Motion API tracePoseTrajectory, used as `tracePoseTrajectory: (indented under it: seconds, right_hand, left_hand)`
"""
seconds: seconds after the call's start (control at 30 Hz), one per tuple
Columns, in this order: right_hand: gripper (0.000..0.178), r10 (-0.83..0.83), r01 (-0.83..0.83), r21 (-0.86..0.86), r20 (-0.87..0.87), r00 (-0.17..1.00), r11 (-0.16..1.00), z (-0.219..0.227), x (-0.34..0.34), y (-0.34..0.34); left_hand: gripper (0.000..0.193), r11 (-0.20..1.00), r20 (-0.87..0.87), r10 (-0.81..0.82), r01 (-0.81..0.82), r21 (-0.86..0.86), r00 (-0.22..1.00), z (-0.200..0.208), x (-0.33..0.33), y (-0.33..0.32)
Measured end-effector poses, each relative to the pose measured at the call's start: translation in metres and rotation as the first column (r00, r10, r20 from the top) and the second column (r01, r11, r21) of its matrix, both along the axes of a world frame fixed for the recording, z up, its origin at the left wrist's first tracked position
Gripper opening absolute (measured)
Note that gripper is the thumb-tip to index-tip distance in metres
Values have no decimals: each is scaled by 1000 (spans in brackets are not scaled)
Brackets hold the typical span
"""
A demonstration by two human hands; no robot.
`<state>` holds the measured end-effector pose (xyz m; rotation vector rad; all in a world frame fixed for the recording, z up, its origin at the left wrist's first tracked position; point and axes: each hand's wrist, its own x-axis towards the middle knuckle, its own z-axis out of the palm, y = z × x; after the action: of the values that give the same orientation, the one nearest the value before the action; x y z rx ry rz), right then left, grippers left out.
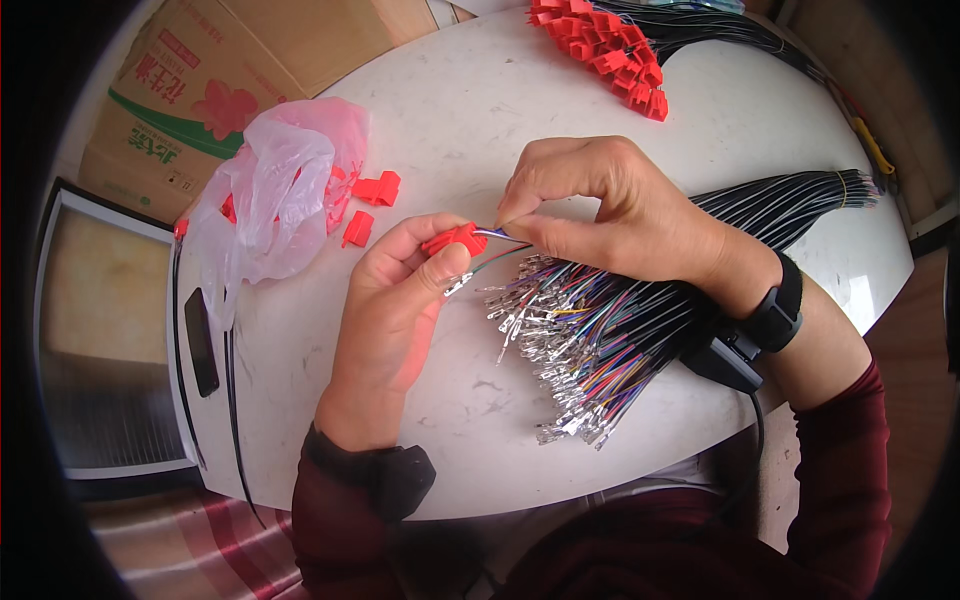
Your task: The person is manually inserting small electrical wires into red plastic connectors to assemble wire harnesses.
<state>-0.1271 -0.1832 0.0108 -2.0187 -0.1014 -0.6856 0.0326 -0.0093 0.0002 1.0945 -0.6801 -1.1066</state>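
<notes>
Between the thumb and fingers of my left hand is a red plastic connector housing. My right hand pinches thin coloured wires, one of them white and blue, which run up to the housing's right end. How deep they sit inside it cannot be seen. Below the housing, a loose wire end with a silver crimp terminal sticks out beside my left thumb. Under my right hand lies a thick bundle of black cables, its many coloured wires tipped with silver terminals.
A pinkish plastic bag holding red housings lies to the left, with loose red housings beside it. Cables with red housings attached are piled at the far side. A dark phone-like slab rests near the left edge; a cardboard box stands behind.
</notes>
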Motion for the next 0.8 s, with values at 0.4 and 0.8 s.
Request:
tracePoseTrajectory:
  seconds: [0.4,0.8]
  right_hand:
    - [9,197,-110,320,-256,946,941,-4,-1,-8]
    - [13,57,-62,-160,-33,998,985,-11,1,-10]
  left_hand:
    - [27,1000,193,-8,7,5,981,0,0,-1]
    - [25,996,88,-50,43,74,995,3,6,1]
